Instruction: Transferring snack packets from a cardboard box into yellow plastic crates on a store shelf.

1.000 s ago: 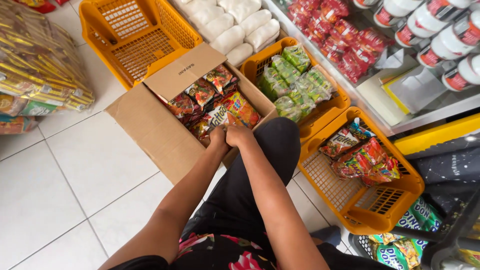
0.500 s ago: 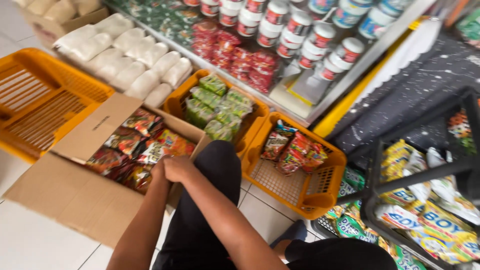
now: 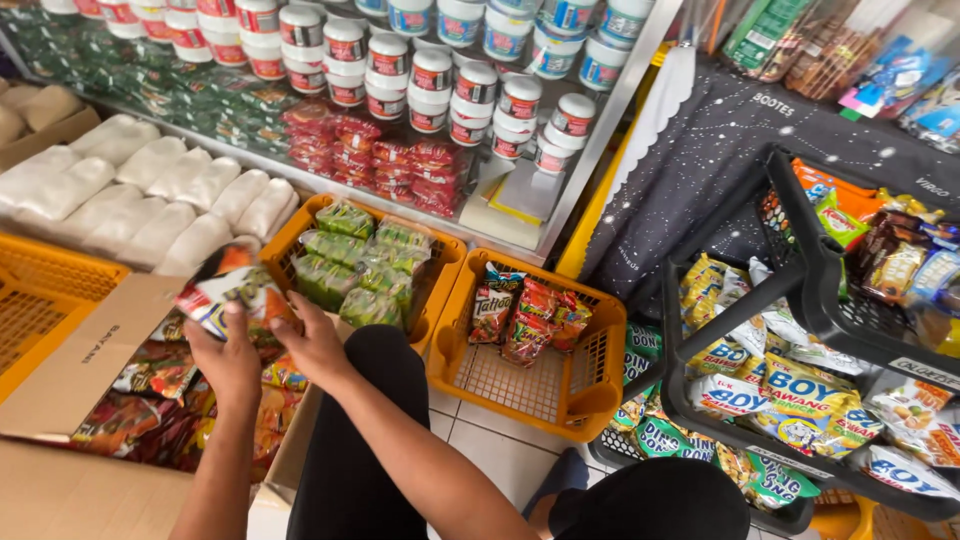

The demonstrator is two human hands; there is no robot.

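My left hand (image 3: 225,362) and my right hand (image 3: 315,345) together hold up a stack of colourful snack packets (image 3: 228,290) above an open cardboard box (image 3: 70,370). The box holds several more red and orange snack packets (image 3: 150,400). Both hands are closed on the stack, left hand beneath it and right hand at its right side. My black-trousered knee (image 3: 375,380) rises just right of the box.
An orange basket (image 3: 435,340) with green packets and another orange basket (image 3: 590,385) with a few red packets stand on the tiled floor. An empty orange basket (image 3: 40,300) is at left. White bags, shelved tubs and black racks of snacks surround them.
My hands have lifted a stack of packets out of the box, where they earlier reached into it. The camera has swung right, toward the baskets and black racks.
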